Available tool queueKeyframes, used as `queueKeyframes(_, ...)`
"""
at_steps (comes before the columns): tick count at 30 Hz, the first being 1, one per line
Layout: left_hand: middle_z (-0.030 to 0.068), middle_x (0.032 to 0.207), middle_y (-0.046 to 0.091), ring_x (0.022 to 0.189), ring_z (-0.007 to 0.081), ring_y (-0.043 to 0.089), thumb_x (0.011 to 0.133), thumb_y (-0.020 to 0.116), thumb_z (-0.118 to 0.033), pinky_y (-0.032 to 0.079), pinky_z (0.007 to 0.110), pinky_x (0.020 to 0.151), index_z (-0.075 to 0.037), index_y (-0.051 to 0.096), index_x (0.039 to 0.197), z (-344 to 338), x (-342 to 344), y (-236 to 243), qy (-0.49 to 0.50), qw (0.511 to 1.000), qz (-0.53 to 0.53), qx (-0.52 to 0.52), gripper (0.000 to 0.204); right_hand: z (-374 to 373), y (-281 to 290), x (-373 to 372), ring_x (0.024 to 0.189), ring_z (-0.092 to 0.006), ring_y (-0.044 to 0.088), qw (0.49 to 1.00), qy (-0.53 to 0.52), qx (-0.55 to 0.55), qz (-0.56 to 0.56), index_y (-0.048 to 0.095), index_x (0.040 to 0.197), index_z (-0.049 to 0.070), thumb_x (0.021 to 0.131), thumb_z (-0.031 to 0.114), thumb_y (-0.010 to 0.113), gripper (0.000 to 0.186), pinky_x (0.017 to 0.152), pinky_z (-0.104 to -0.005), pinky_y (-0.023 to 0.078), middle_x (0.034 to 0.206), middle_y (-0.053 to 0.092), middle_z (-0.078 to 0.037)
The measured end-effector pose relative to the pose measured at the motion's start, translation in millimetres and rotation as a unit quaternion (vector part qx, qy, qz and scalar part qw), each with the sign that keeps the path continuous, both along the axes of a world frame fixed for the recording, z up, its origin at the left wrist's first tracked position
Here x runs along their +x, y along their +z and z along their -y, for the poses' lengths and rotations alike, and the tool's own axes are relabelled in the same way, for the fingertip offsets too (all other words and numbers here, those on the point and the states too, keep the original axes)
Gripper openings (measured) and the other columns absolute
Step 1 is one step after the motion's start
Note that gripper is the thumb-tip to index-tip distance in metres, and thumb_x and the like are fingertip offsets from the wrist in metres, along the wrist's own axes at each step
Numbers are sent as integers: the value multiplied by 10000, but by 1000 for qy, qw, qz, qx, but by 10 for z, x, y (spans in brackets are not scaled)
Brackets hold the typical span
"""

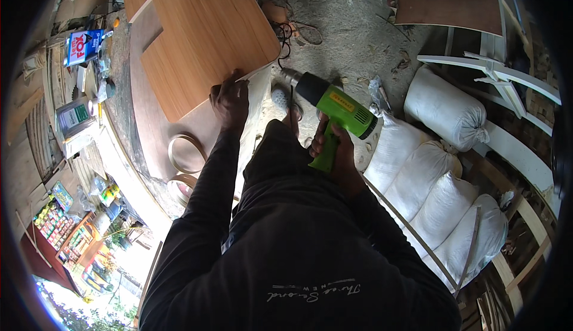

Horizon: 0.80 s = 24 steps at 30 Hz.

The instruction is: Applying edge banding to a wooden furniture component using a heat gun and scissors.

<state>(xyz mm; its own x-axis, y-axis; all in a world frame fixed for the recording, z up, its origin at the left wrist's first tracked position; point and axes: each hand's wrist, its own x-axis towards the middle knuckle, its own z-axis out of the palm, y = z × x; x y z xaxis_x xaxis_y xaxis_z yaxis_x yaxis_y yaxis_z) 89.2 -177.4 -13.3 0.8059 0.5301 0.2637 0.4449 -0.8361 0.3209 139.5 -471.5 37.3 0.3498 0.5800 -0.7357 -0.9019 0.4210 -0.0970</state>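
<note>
My right hand (337, 149) is wrapped round the handle of a green and black heat gun (346, 104). Its metal nozzle points up and left, toward the rounded corner of a wood-grain board (203, 38). At the near edge of that board is my left hand (230, 101), its fingers bent over the edge and pressed against it. A thin pale edging runs along the board's rounded side. Under the board lies a larger pale sheet (146, 110). Two coiled rings of thin strip, one a pale roll (186, 154) and the other a reddish-brown roll (181, 189), rest left of my left forearm.
White filled sacks (412, 170) lie on the right, beside white curved frames (495, 74). A blue and white can (83, 47) and a grey can (74, 119) stand at the left. Cables (289, 29) trail across the concrete floor (340, 14) beyond the board.
</note>
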Motion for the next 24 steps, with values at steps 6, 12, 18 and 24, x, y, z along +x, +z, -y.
queueKeyframes(6, 21, 1149, 756, 955, 273, 637, 867, 783, -148, 499, 390, 905, -120, 786, 1095, -100, -29, -11, -35, 999, 4, -17, 229, -164, 27, -191, 644, -200, 555, 999, -52, -11, -7, 545, 1063, 87, 1004, 376, 558, 295, 648, -389, 461, 750, 557, -49)
queueKeyframes(12, 29, 1046, 742, 932, 281, 633, 846, 785, -129, 484, 398, 895, -132, 791, 1087, -148, -8, -53, -51, 999, 14, -11, 240, -292, -83, -251, 648, -213, 552, 996, -90, -2, -11, 537, 1068, 86, 1009, 373, 542, 293, 641, -405, 469, 755, 551, -48)
queueKeyframes(18, 33, 1071, 734, 911, 298, 621, 836, 791, -137, 482, 410, 898, -120, 792, 972, -132, 1, 10, -35, 999, 13, -12, 138, -294, -101, -160, 658, -199, 537, 995, -75, -57, 11, 538, 1074, 84, 1001, 384, 528, 309, 615, -376, 467, 756, 512, -30)
queueKeyframes(24, 43, 1045, 744, 892, 304, 637, 816, 803, -128, 498, 415, 865, -108, 788, 940, -206, -47, -57, -35, 999, 23, -24, 127, -203, -104, 393, 649, -173, 516, 997, -57, 5, 49, 600, 1056, 75, 985, 396, 605, 330, 617, -352, 464, 765, 539, -31)
